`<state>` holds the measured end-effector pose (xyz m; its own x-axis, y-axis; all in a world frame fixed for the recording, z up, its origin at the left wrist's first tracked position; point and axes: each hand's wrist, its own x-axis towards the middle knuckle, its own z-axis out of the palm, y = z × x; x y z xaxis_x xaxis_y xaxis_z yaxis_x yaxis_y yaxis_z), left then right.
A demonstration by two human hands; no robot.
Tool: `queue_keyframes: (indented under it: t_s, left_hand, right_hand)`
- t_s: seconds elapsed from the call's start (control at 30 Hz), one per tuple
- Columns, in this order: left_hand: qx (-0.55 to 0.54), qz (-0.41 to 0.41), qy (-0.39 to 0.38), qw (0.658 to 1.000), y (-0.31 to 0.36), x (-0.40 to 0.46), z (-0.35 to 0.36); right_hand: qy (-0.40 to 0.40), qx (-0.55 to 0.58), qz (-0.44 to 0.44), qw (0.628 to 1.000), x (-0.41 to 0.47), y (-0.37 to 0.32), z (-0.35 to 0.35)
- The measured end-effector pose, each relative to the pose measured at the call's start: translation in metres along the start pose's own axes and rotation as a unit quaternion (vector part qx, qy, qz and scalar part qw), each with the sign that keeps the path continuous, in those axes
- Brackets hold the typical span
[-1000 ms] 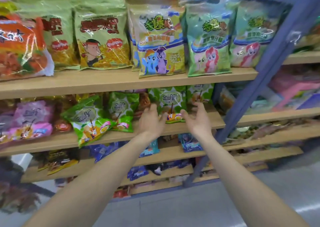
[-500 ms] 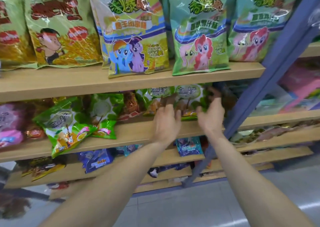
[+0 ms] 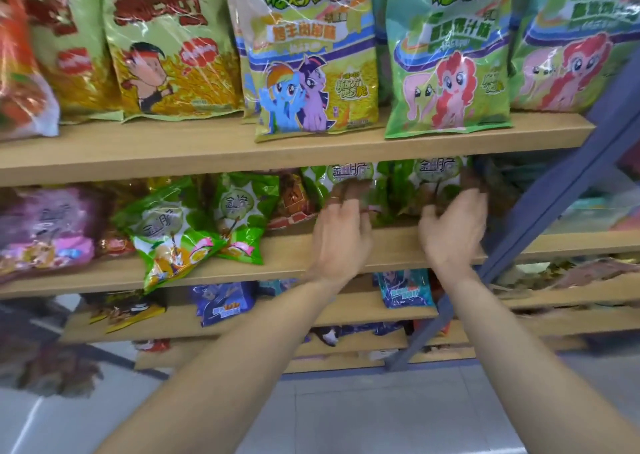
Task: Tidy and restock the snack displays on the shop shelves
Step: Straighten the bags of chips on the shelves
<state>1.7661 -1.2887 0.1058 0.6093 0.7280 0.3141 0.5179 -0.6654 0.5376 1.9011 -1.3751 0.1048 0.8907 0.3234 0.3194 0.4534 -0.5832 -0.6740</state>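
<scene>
Both hands reach onto the middle shelf (image 3: 294, 259) under the pony bags, left hand (image 3: 341, 237) fingers on one green snack bag (image 3: 346, 183), right hand (image 3: 452, 230) at the neighbouring green bag (image 3: 434, 179); grip indistinct through blur.

your way into the middle shelf (image 3: 277, 266) is a low slot, capped by the upper shelf board (image 3: 207, 155). at the right end the slanted blue upright (image 3: 554, 218) closes it off, just beside your right hand (image 3: 453, 231). two upright green bags (image 3: 353, 183) fill the back there, in front of both hands (fingertips blurred, contact unclear). bare board lies along the front edge under your left hand (image 3: 341, 238). further left, a tilted green bag (image 3: 166, 235) overhangs the edge, and purple bags (image 3: 45, 228) crowd the far left.
</scene>
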Motion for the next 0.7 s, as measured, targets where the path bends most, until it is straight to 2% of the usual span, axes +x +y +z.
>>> queue_keyframes:
  t_s: [0.07, 0.13, 0.2, 0.33, 0.43, 0.57, 0.63, 0.7]
  left_hand:
    - [0.082, -0.032, 0.084, 0.993, -0.036, -0.012, -0.015]
    - [0.141, -0.063, 0.139, 0.978, -0.073, -0.021, -0.034]
    - [0.165, -0.086, 0.174, 0.967, -0.106, -0.030, -0.056]
    - [0.196, -0.134, 0.207, 0.949, -0.160, -0.053, -0.094]
    - [0.179, -0.193, 0.201, 0.944, -0.186, -0.064, -0.110]
    - [0.128, -0.242, 0.138, 0.952, -0.204, -0.070, -0.118]
    - [0.065, -0.233, 0.121, 0.963, -0.208, -0.073, -0.121]
    - [-0.020, -0.208, 0.137, 0.968, -0.212, -0.077, -0.125]
  right_hand:
    - [-0.038, 0.037, -0.063, 0.997, -0.033, -0.025, 0.014]
    - [-0.109, 0.066, -0.096, 0.987, -0.060, -0.055, 0.035]
    - [-0.151, 0.065, -0.116, 0.980, -0.083, -0.087, 0.054]
    - [-0.164, 0.052, -0.116, 0.978, -0.110, -0.136, 0.082]
    - [-0.175, 0.010, -0.105, 0.979, -0.130, -0.162, 0.097]
    - [-0.198, -0.067, -0.063, 0.976, -0.145, -0.188, 0.103]
    - [-0.189, -0.053, -0.056, 0.979, -0.147, -0.190, 0.105]
    - [-0.178, 0.002, -0.046, 0.983, -0.150, -0.188, 0.105]
